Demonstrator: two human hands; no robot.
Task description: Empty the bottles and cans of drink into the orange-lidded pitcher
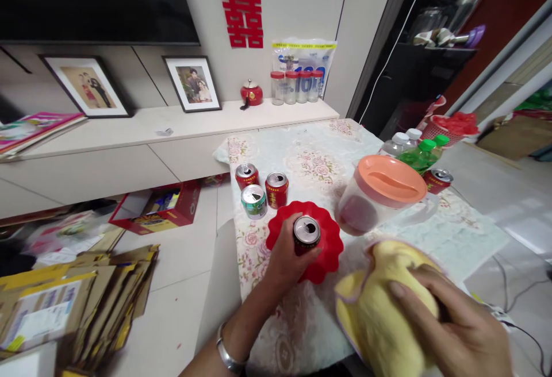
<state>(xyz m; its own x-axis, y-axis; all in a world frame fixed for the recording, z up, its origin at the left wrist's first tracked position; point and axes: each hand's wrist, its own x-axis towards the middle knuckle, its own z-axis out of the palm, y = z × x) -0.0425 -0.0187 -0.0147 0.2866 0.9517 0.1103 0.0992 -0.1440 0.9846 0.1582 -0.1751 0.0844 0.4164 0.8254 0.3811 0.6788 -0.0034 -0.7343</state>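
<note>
My left hand [285,259] grips an opened dark red drink can [306,233] that stands over a red scalloped dish [328,239] on the table. My right hand [452,319] presses down on a yellow cloth [379,308] at the table's near right. The table [310,153] is covered with a floral lace cloth. Behind the dish stand two red cans [246,174] [276,188] and a green-and-silver can [254,200]. A clear jug with an orange lid [390,179] stands just right of the dish.
Bottles with green and white caps [420,150] and another red can [437,180] stand behind the jug. A low cabinet [129,141] with framed photos, jars [295,85] and a red teapot lines the wall. Flattened cardboard [73,302] and a red box [166,207] lie on the floor at left.
</note>
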